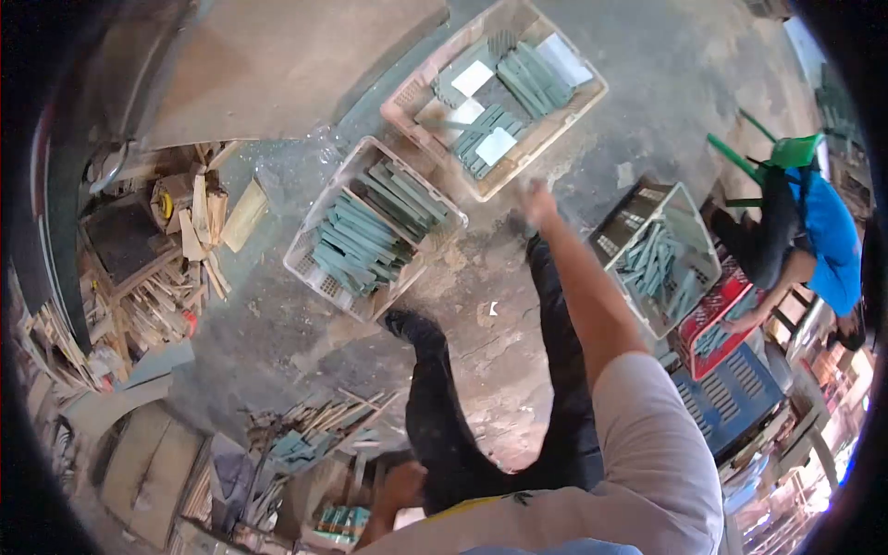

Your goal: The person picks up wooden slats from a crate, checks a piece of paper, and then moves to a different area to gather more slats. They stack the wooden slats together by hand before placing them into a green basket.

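Observation:
My right hand (535, 202) is stretched forward over the floor, just below the near corner of a pale crate (442, 153). It is blurred, and its fingers cannot be made out. That crate holds stacks of grey-green strips (534, 79) and white cards (496, 145). Left of it stands a second crate (305, 227) with rows of similar strips (356, 242). Low in the view, my left hand (402, 485) is beside my thigh, near a box with green pieces (342, 523); its fingers are not clear.
A person in a blue shirt (832, 236) sits at the right, one hand at a red crate (696, 335). Between us stands a crate of loose pieces (710, 262). A blue crate (731, 393) lies below. Scrap wood (148, 310) is piled at the left.

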